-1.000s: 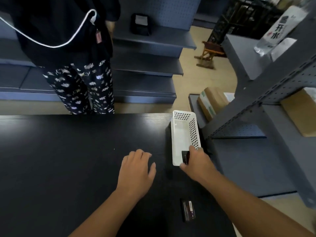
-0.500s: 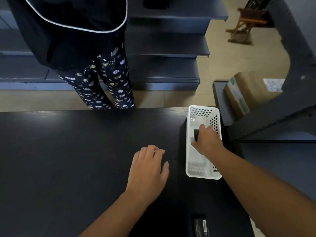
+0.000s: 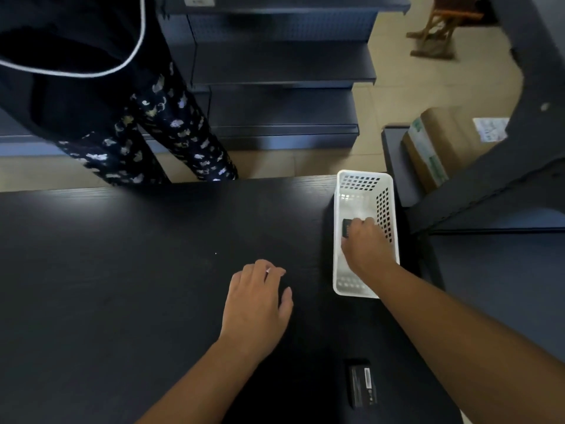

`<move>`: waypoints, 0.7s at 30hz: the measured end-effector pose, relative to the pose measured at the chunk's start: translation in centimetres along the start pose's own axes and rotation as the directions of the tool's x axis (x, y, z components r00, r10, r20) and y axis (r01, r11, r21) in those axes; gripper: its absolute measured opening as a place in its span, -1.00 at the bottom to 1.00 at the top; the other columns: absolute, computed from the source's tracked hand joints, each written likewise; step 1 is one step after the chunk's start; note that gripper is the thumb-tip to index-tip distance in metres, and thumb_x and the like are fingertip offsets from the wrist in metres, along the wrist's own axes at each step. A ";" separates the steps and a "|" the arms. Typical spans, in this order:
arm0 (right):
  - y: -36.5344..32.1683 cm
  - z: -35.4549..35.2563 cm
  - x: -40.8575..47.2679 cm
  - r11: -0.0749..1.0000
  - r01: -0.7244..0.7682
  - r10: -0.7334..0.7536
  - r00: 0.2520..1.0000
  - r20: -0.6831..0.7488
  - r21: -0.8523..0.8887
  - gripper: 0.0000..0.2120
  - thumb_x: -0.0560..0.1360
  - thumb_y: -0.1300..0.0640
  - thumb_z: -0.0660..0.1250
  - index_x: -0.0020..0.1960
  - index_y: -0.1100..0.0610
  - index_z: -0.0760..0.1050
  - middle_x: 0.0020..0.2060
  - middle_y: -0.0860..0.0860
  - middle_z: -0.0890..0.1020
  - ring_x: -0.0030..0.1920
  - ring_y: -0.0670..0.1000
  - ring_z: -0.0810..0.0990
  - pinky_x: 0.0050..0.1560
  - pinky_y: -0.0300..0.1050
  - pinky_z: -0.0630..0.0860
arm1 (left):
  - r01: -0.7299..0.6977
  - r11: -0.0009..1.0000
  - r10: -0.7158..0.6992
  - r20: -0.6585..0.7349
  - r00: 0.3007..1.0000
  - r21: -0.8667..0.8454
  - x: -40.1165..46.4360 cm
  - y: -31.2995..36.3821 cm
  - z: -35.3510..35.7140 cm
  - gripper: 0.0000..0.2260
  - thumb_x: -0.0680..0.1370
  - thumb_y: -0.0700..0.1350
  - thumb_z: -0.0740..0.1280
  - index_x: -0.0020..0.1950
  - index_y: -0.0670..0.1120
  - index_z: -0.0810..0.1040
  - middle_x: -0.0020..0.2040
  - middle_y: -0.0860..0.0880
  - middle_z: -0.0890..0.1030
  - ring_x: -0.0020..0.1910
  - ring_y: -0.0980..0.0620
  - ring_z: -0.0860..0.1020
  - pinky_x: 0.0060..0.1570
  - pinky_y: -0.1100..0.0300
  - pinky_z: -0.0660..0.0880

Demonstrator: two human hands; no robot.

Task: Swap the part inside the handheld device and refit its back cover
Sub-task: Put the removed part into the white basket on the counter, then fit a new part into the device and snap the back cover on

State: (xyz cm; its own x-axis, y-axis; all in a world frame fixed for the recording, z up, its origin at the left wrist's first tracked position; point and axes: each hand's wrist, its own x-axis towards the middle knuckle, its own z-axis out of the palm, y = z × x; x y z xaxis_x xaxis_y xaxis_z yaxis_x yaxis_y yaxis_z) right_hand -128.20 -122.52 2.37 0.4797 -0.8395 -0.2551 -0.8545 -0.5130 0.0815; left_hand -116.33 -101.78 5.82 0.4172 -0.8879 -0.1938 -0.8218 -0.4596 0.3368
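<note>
My right hand [image 3: 363,243] reaches into the white perforated basket [image 3: 362,191] at the table's right edge, its fingers closed on a small black flat part [image 3: 346,228]. My left hand [image 3: 256,298] rests palm down on the black table [image 3: 122,270], fingers spread; whether something lies under it is hidden. A second black flat part with a white label [image 3: 362,384] lies on the table near the front edge, under my right forearm. No handheld device is clearly visible.
A person in dark patterned trousers [image 3: 159,133] stands across the table. Grey shelving [image 3: 275,87] is behind them, a grey rack [image 3: 489,185] with a cardboard box [image 3: 443,142] stands to the right, and a wooden stool [image 3: 440,32] is on the floor.
My right hand carried the small black part from the basket's near end further into the basket. The view tilted downward. My left hand stayed flat on the table.
</note>
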 end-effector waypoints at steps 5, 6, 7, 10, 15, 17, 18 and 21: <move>0.3 -2.8 -7.1 0.981 0.001 0.033 0.985 -0.171 0.194 -0.67 0.55 0.10 0.35 0.26 0.21 0.50 0.12 0.17 0.55 0.09 0.16 0.57 0.05 0.04 0.57 | -0.063 0.998 0.063 -0.041 0.997 -0.001 -2.0 0.4 -0.9 -0.66 0.63 0.08 0.28 0.35 -0.02 0.57 0.22 0.03 0.58 0.18 0.01 0.56 0.29 0.06 0.47; 0.2 -2.9 -8.5 0.983 0.035 0.000 0.980 -0.197 0.178 -0.67 0.52 0.09 0.38 0.23 0.21 0.53 0.10 0.17 0.57 0.06 0.17 0.58 0.02 0.07 0.58 | -0.063 0.998 0.062 -0.047 0.997 -0.007 -2.1 0.3 -0.7 -0.67 0.62 0.06 0.30 0.33 -0.02 0.59 0.20 0.03 0.59 0.16 0.00 0.57 0.27 0.05 0.49; 0.3 -3.1 -10.4 0.987 0.047 -0.012 0.975 -0.220 0.157 -0.70 0.50 0.07 0.40 0.17 0.20 0.55 0.06 0.15 0.59 0.02 0.16 0.58 -0.03 0.07 0.57 | -0.071 0.997 0.070 -0.048 0.996 -0.010 -2.5 0.3 -0.4 -0.68 0.62 0.05 0.32 0.32 -0.03 0.59 0.19 0.02 0.60 0.15 0.00 0.58 0.25 0.04 0.50; 0.5 -2.7 -16.7 0.988 0.002 0.032 0.975 -0.220 0.152 -0.72 0.43 0.06 0.47 0.07 0.16 0.58 -0.03 0.10 0.60 -0.06 0.13 0.59 -0.14 0.03 0.53 | -0.114 0.993 0.114 -0.007 0.993 0.001 -4.6 0.6 0.5 -0.68 0.62 0.06 0.31 0.33 -0.02 0.59 0.19 0.02 0.60 0.15 -0.01 0.57 0.25 0.05 0.47; 1.5 1.1 -23.4 0.985 -0.075 0.087 0.994 -0.072 0.155 -0.62 0.46 -0.02 0.45 0.21 0.14 0.58 0.05 0.08 0.58 0.01 0.11 0.59 -0.06 -0.01 0.57 | -0.134 0.991 0.133 0.050 0.990 0.021 -7.4 1.4 2.3 -0.66 0.65 0.11 0.23 0.37 0.05 0.55 0.24 0.06 0.56 0.18 0.05 0.54 0.26 0.13 0.44; 1.9 2.9 -24.3 0.985 -0.069 0.069 0.998 0.007 0.157 -0.55 0.53 -0.10 0.35 0.34 0.09 0.48 0.16 0.04 0.52 0.12 0.07 0.54 0.05 -0.06 0.55 | -0.123 0.992 0.122 0.046 0.991 0.029 -8.2 1.7 3.0 -0.67 0.64 0.11 0.24 0.35 0.05 0.56 0.22 0.06 0.57 0.15 0.05 0.54 0.24 0.13 0.45; 1.9 3.9 -24.4 0.985 -0.070 0.063 0.997 0.049 0.159 -0.51 0.56 -0.15 0.30 0.40 0.06 0.40 0.21 0.03 0.48 0.17 0.05 0.50 0.10 -0.09 0.53 | -0.113 0.993 0.111 0.052 0.992 0.025 -8.5 1.7 3.3 -0.68 0.64 0.11 0.25 0.34 0.05 0.57 0.21 0.06 0.57 0.15 0.05 0.54 0.24 0.12 0.45; 2.0 6.2 -24.2 0.975 -0.110 0.085 0.988 0.132 0.193 -0.42 0.56 -0.22 0.29 0.47 0.01 0.28 0.27 0.02 0.41 0.23 0.03 0.45 0.13 -0.12 0.53 | -0.078 0.997 0.077 0.055 0.995 0.015 -9.4 1.8 4.5 -0.70 0.64 0.08 0.26 0.32 0.03 0.58 0.21 0.04 0.57 0.16 0.03 0.54 0.25 0.10 0.45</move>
State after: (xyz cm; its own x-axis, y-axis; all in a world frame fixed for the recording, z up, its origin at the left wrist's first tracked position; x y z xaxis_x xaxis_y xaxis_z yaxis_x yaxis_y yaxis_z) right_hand -142.75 -102.08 2.71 0.3745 -0.8491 -0.3724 -0.9244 -0.3732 -0.0786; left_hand -123.51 -94.16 4.12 0.3302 -0.9184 -0.2178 -0.8576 -0.3883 0.3372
